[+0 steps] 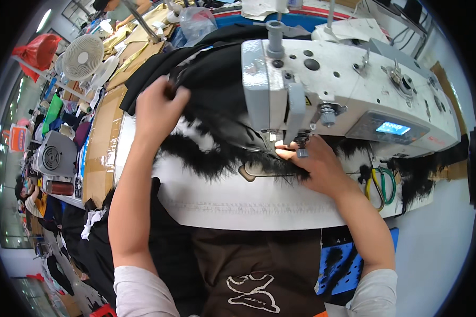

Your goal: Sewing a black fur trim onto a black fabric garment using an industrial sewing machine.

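Right grip [318, 165] pinches one fur-edged cloth [219, 90] at one sewing machine [344, 79]; left grip [160, 108] unclear.

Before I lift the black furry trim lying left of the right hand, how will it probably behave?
The black furry trim will probably be floppy, since it bends loosely over the white table. It looks light for its bulk, given its wispy strands. It may pull the black cloth along, because the two seem joined near the right hand.
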{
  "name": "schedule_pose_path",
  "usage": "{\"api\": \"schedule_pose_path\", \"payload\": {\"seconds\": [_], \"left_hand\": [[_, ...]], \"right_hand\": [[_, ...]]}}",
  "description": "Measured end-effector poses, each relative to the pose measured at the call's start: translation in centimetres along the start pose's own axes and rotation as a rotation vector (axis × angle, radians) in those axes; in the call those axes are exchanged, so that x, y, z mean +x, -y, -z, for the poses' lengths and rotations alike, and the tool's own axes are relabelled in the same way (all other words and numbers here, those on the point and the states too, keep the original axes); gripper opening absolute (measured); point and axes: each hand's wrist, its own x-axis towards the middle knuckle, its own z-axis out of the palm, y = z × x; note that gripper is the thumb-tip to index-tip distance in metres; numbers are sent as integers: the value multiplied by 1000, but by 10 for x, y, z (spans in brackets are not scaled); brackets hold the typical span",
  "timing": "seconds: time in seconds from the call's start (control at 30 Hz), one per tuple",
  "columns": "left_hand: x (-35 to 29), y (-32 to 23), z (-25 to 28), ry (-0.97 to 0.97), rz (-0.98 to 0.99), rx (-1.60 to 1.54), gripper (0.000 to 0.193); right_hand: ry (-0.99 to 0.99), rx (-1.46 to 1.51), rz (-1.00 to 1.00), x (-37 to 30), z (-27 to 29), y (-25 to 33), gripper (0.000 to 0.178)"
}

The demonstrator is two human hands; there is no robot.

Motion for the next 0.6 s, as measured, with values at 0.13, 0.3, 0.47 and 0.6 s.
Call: {"api": "schedule_pose_path", "payload": {"seconds": [0.13, 0.3, 0.47, 0.6], "left_hand": [[-61, 44, -16, 112, 28, 49, 22], [-94, 1, -23, -6, -686, 59, 31], [-109, -27, -44, 262, -628, -133, 53], [-109, -30, -49, 356, -687, -10, 57]], "right_hand": [[47, -58, 10, 5, 2, 6, 73], [133, -187, 13, 5, 3, 5, 81], [46, -270, -18, 15, 8, 16, 35], [176, -326, -120, 5, 5, 4, 80]]}}
